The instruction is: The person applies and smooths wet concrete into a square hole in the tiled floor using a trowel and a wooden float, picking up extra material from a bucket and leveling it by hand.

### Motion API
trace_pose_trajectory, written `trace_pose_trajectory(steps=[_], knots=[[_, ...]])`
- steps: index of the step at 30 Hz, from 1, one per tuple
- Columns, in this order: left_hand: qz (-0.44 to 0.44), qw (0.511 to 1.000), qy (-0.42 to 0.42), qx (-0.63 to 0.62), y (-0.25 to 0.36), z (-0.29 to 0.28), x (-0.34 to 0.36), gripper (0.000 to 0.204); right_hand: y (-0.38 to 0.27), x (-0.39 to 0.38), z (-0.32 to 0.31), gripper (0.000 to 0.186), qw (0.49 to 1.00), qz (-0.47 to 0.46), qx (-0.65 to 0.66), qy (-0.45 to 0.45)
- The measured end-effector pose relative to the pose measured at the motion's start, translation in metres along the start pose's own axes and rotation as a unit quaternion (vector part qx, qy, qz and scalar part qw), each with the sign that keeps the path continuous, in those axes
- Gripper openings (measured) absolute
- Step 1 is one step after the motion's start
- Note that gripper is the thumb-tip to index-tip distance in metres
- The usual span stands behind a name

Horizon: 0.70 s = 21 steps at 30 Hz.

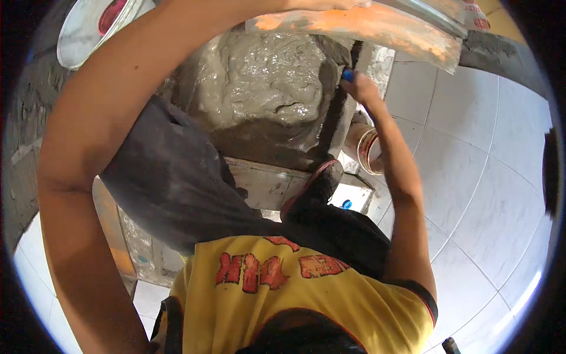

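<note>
At the top edge, my left hand lies along the upper rim of a long board with orange stains and grips it; part of the hand is cut off by the picture's edge. My right hand is closed around the blue handle of a trowel. Its blade, partly hidden, reaches the right side of the wet grey mortar. The mortar lies in a thick, glossy heap on a darker smeared surface, between the board and my legs.
A white bucket with a red patch inside stands at the upper left. Beside my right forearm is a small stained bucket. Pale floor tiles stretch along the right. My shoe rests by the ledge below the mortar.
</note>
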<state>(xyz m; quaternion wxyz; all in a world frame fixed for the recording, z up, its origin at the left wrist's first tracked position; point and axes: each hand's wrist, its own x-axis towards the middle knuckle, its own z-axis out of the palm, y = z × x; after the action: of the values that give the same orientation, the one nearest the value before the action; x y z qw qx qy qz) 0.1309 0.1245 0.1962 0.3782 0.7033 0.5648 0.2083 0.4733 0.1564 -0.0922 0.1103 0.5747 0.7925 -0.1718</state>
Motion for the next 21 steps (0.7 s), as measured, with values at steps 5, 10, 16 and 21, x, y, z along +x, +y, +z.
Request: trace_pose_trajectory(steps=[5,10,16,21], knots=[[0.092,0.995,0.046,0.008,-0.012,0.023,0.018,0.035,-0.02,0.019,0.108,0.019,0.992,-0.124,-0.015,0.013],[0.121,0.988,0.084,0.055,-0.022,0.022,0.024,0.033,-0.016,-0.018,-0.003,0.044,0.983,-0.099,-0.114,-0.106],[0.053,0.997,0.044,0.019,-0.025,0.026,0.048,0.035,0.005,0.065,-0.037,0.036,0.993,-0.013,-0.115,-0.025],[0.145,0.989,0.022,-0.006,-0.016,0.021,0.026,0.038,-0.052,0.102,0.044,0.017,0.993,-0.109,-0.013,0.033]])
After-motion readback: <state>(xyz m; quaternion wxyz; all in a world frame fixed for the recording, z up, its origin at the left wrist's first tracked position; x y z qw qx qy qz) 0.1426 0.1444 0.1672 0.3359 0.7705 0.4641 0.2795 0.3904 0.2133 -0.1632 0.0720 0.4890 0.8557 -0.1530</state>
